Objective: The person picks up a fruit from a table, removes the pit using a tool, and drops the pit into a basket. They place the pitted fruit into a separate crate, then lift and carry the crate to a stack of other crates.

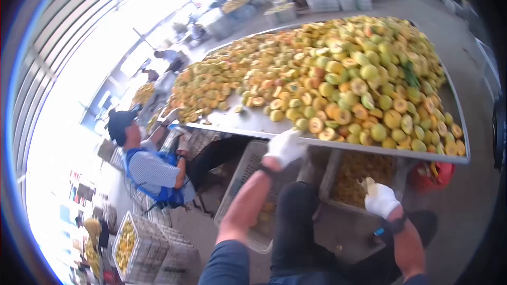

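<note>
1. Head view, my left hand (285,146): it wears a white glove and is raised to the near rim of the counter (248,124), a bare metal sheet. My fingers (292,138) bend over that rim. I cannot tell whether they pinch anything, because the glove blurs into one white lump.
2. Head view, the fruit heap (343,74): yellow, green and orange fruit, many of them cut in halves, cover most of the counter and are piled thickest toward the right and the far side. The nearest halved fruit (316,125) lies just beside my left hand, at the heap's near edge and close to the rim.
3. Head view, my right hand (380,199): it is also in a white glove. It hangs lower, beneath the counter's rim and well apart from my left hand. The fingers are curled inward. A pale bit sticks up from the top of the fist, and I cannot tell whether it is a glove finger or something I hold.
4. Head view, under the counter: a grey crate (240,190) stands tilted beneath my left forearm. A second crate (359,171) holding yellowish scraps sits between my two hands, and a red container (438,175) lies to its right.
5. Head view, left side: a co-worker (153,171) in a dark cap, striped shirt and blue apron sits at the counter's left end. The stacked crates (158,253) stand near them, one holding yellow fruit.
</note>
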### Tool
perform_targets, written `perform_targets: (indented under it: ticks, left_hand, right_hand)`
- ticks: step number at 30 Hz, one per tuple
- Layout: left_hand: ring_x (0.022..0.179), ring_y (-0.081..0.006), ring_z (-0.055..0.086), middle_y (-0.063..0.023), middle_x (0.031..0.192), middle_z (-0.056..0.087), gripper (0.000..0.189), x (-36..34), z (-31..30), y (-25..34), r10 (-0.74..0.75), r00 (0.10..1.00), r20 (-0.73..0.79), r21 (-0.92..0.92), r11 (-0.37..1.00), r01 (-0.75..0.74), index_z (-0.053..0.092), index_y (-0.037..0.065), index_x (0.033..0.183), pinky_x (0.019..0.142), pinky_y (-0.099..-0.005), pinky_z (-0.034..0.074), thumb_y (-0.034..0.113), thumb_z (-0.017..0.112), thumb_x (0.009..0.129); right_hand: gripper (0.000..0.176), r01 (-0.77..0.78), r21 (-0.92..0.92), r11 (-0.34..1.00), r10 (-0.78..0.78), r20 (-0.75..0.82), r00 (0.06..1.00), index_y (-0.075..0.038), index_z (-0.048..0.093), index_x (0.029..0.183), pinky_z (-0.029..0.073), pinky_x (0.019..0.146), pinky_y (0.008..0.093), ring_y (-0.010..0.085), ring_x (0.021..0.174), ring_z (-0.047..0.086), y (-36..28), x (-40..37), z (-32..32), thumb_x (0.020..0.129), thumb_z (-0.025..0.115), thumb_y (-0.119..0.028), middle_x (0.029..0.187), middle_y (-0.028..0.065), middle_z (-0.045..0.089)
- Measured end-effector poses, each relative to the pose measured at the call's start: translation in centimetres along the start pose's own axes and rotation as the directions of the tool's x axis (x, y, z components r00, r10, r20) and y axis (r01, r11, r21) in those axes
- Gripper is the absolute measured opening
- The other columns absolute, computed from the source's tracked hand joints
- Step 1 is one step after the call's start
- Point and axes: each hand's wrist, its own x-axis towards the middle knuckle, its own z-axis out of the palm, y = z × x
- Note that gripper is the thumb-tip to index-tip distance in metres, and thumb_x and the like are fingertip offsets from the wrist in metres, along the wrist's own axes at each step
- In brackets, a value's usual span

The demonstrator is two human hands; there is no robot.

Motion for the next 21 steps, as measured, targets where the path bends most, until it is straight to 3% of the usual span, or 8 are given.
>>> perform_targets:
  ticks: [2, 3, 4, 6, 9, 15, 17, 21]
  left_hand:
    - [0.085, -0.0384, 0.066, -0.0198, 0.088, 0.067, 0.032, 4.2, 1.1, 3.5, 0.077, 0.994, -0.078, -0.098, 0.992, -0.084, 0.065, 0.006, 0.089, 0.073, -0.0481, 0.052, 0.037, 0.062, 0.082]
    - [0.086, -0.0393, 0.066, -0.0190, 0.092, 0.067, 0.031, 6.4, 1.3, 5.3, 0.087, 0.996, -0.023, -0.112, 0.990, -0.089, 0.065, 0.006, 0.090, 0.074, -0.0475, 0.052, 0.036, 0.062, 0.082]
    - [0.088, -0.0389, 0.066, -0.0199, 0.097, 0.066, 0.031, 8.3, 2.3, 7.3, 0.054, 0.995, -0.088, -0.105, 0.993, -0.063, 0.064, 0.005, 0.094, 0.075, -0.0473, 0.053, 0.034, 0.061, 0.082]
    - [0.095, -0.0373, 0.066, -0.0222, 0.107, 0.064, 0.034, 12.0, 4.3, 9.6, 0.022, 0.999, -0.034, -0.090, 0.996, -0.025, 0.063, 0.004, 0.104, 0.080, -0.0465, 0.054, 0.031, 0.059, 0.082]
    - [0.098, -0.0367, 0.066, -0.0218, 0.109, 0.063, 0.029, 15.0, 7.8, 10.7, -0.007, 1.000, -0.028, -0.076, 0.997, 0.005, 0.065, 0.003, 0.104, 0.081, -0.0446, 0.055, 0.019, 0.062, 0.081]
    - [0.098, -0.0378, 0.066, -0.0242, 0.106, 0.064, 0.031, 14.0, 8.0, 10.8, -0.027, 1.000, -0.011, -0.110, 0.994, 0.025, 0.064, -0.001, 0.103, 0.081, -0.0422, 0.055, 0.013, 0.067, 0.076]
    - [0.097, -0.0391, 0.066, -0.0262, 0.107, 0.063, 0.036, 13.0, 8.0, 10.1, -0.096, 0.995, -0.020, -0.262, 0.961, 0.087, 0.060, -0.003, 0.106, 0.083, -0.0419, 0.054, 0.014, 0.067, 0.076]
    - [0.096, -0.0398, 0.065, -0.0272, 0.108, 0.061, 0.037, 10.8, 7.7, 9.7, -0.123, 0.992, -0.033, -0.268, 0.957, 0.110, 0.052, -0.002, 0.106, 0.081, -0.0436, 0.054, 0.016, 0.066, 0.077]
  right_hand:
    - [0.046, 0.031, -0.141, 0.990, -0.026, 0.036, 0.999, -0.001, 0.052, 0.127, 0.053, 0.077, 0.0494, 0.0407, 0.086, 0.067, -0.4, 0.6, -1.1, 0.084, 0.052, -0.017, 0.094, 0.0240, 0.068]
    - [0.048, 0.071, -0.157, 0.985, -0.080, -0.049, 0.996, 0.000, 0.051, 0.126, 0.054, 0.075, 0.0490, 0.0405, 0.083, 0.067, 0.5, 1.1, -0.1, 0.082, 0.054, -0.016, 0.092, 0.0238, 0.068]
    - [0.047, 0.070, -0.199, 0.977, -0.082, -0.051, 0.995, 0.000, 0.051, 0.126, 0.054, 0.074, 0.0487, 0.0398, 0.082, 0.067, 0.2, 1.3, -0.1, 0.082, 0.055, -0.016, 0.092, 0.0231, 0.067]
    - [0.046, 0.098, -0.248, 0.964, -0.109, -0.034, 0.993, 0.000, 0.051, 0.125, 0.054, 0.072, 0.0481, 0.0385, 0.080, 0.068, -0.1, 1.2, -0.6, 0.081, 0.055, -0.015, 0.091, 0.0218, 0.067]
    - [0.043, 0.150, -0.270, 0.951, -0.149, 0.026, 0.989, -0.001, 0.051, 0.122, 0.054, 0.070, 0.0477, 0.0380, 0.079, 0.068, -0.1, 1.4, -0.9, 0.081, 0.056, -0.015, 0.089, 0.0209, 0.067]
    - [0.039, 0.120, -0.247, 0.961, -0.119, 0.022, 0.993, -0.002, 0.052, 0.117, 0.054, 0.071, 0.0469, 0.0380, 0.081, 0.068, -0.7, 1.5, -2.2, 0.081, 0.059, -0.016, 0.089, 0.0206, 0.067]
    - [0.041, 0.136, -0.237, 0.962, -0.148, -0.032, 0.988, -0.002, 0.052, 0.118, 0.054, 0.071, 0.0468, 0.0377, 0.081, 0.068, -0.8, 1.5, -2.2, 0.081, 0.061, -0.016, 0.088, 0.0206, 0.067]
    - [0.042, 0.135, -0.240, 0.961, -0.150, -0.043, 0.988, -0.001, 0.053, 0.119, 0.054, 0.071, 0.0468, 0.0376, 0.081, 0.067, -1.1, 1.7, -2.0, 0.081, 0.062, -0.016, 0.089, 0.0208, 0.067]
